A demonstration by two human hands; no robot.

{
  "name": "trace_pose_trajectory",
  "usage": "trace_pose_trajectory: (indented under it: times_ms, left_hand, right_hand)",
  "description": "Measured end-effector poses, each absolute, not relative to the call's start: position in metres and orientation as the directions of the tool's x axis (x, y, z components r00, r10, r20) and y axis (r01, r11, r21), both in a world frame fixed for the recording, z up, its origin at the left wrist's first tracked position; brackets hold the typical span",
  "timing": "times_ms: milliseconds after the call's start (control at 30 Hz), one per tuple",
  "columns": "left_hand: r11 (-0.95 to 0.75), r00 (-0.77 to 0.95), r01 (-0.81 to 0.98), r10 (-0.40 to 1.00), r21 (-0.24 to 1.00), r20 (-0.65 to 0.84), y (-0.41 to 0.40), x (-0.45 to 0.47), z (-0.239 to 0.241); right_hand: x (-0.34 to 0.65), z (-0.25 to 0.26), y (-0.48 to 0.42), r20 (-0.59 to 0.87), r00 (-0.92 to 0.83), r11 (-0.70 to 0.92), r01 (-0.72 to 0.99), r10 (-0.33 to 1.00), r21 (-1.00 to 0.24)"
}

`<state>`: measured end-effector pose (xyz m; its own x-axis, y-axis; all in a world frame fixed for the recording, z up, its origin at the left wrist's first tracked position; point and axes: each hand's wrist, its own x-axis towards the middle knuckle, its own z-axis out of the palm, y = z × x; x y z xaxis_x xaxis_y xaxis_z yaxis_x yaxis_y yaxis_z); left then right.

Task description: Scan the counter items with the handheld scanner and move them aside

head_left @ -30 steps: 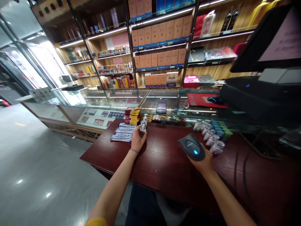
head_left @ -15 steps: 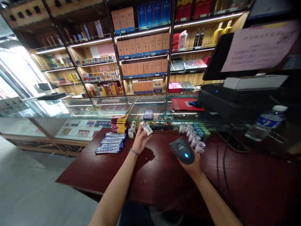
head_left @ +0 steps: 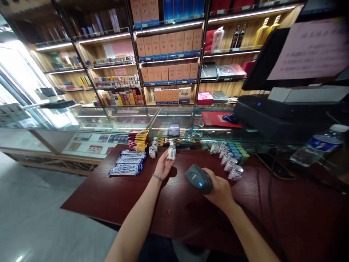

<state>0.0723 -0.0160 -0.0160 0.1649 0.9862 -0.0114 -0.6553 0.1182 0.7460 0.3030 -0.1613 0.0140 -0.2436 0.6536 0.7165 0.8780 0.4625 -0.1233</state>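
My left hand (head_left: 163,165) is closed round a small bottle (head_left: 171,151) with a pale label, held nearly upright above the dark red table. In my right hand (head_left: 220,187) is a black barcode scanner (head_left: 198,179), its blue light lit and its head turned toward the left hand. Two or so similar bottles (head_left: 152,152) stand left of the held one. Beyond the scanner, rows of small bottles (head_left: 227,158) with white, blue and green colouring stand on the table's right part. Blue-and-white packets (head_left: 128,162) lie stacked at the left, before red-and-yellow packets (head_left: 138,140).
A glass counter (head_left: 122,118) runs behind the table (head_left: 109,196), with a small screen-like device (head_left: 173,129) on it. At the right are a monitor (head_left: 265,60), a water bottle (head_left: 317,145), a phone-like dark slab (head_left: 275,165) and a cable. A mouse (head_left: 229,118) rests on a red mat (head_left: 215,119).
The bottle in my left hand has turned from tilted to nearly upright. My right hand has swung the scanner leftward, closer to that bottle. The camera view has shifted slightly.
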Motion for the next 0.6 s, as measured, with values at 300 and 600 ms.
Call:
trace_pose_trajectory:
  times_ms: [300,600]
  left_hand:
    - [0.122,0.182,-0.626,0.983,0.770,-0.008,-0.0145,0.0725,-0.0142]
    - [0.171,0.198,-0.700,0.979,0.694,-0.042,-0.0176,0.0706,-0.0110]
  right_hand:
    - [0.3005,0.0232,-0.1650,0.631,-0.324,0.476,0.875,0.705,-0.083]
    - [0.3041,0.0149,-0.1630,0.691,-0.282,0.459,0.885,0.666,-0.082]
